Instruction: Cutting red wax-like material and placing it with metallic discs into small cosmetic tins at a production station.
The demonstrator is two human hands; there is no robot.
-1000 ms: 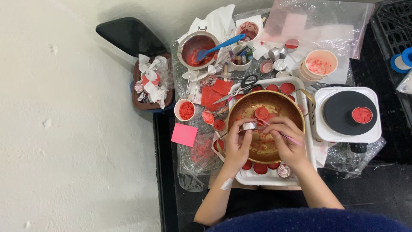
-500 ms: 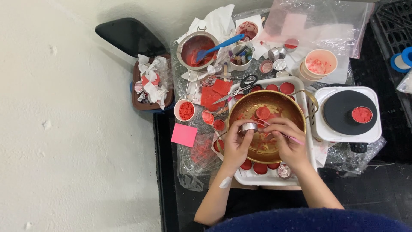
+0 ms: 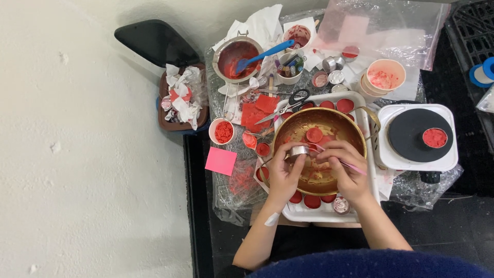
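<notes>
My left hand (image 3: 284, 172) pinches a small metal tin (image 3: 298, 151) over the gold bowl (image 3: 319, 149) so scraps fall inside, my right hand (image 3: 346, 167) closed on a pink stick (image 3: 351, 166) working at it, scissors (image 3: 288, 104) lying beyond.

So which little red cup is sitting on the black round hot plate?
The small cup of red wax at the right, alone on the black hotplate. The other small red-filled cup stands left of the gold bowl, beside the pink sticky note.

A pale speckled floor (image 3: 77, 154) lies left of the cluttered dark table (image 3: 198, 206).
</notes>
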